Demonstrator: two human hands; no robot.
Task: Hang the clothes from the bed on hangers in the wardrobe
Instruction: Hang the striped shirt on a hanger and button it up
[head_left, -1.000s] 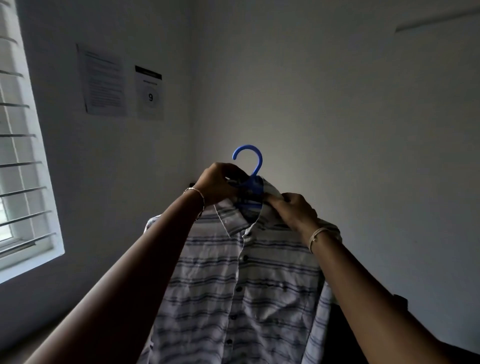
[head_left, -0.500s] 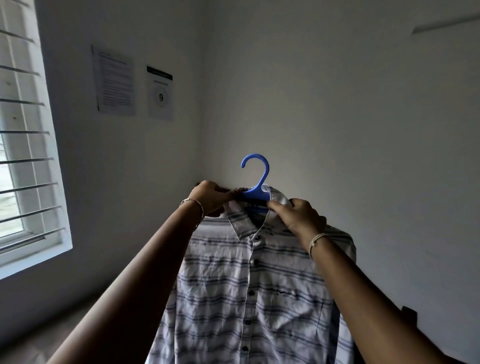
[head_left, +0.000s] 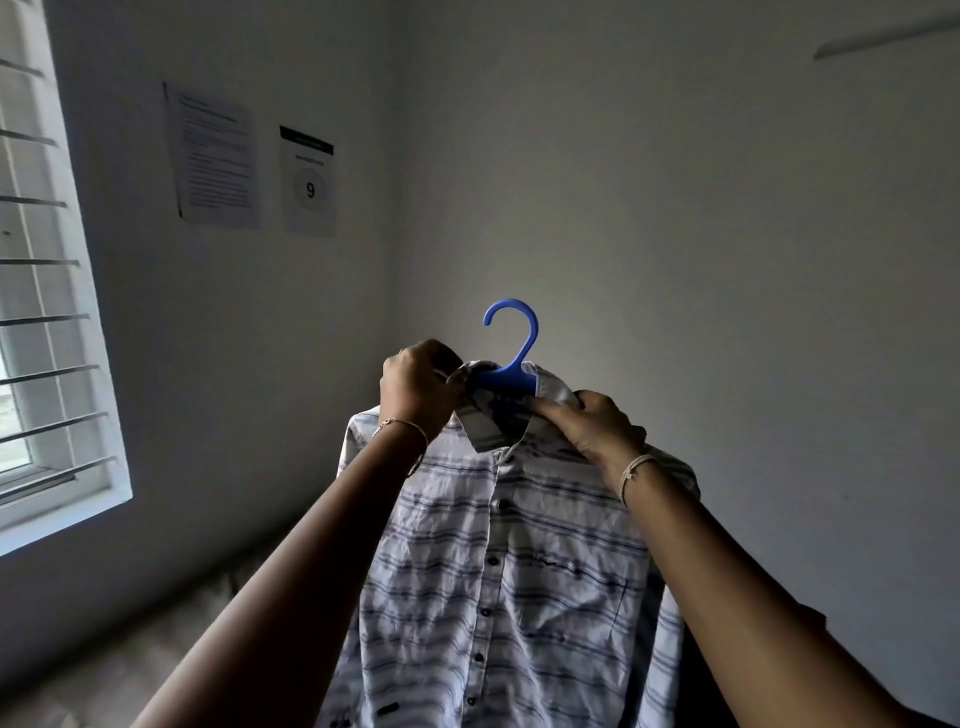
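Both hands (head_left: 421, 387) (head_left: 589, 426) pinch the shirt (head_left: 498, 571) collar, flanking the blue hanger (head_left: 506, 378).

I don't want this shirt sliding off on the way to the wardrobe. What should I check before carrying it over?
1. Blue hanger hook free above the collar: ok.
2. Left hand grips the collar: ok.
3. Right hand pinches the collar's other side: ok.
4. Shirt shoulders seated on the hanger arms: cannot tell, cloth hides them.
5. Wardrobe rail within reach: cannot tell, not in view.
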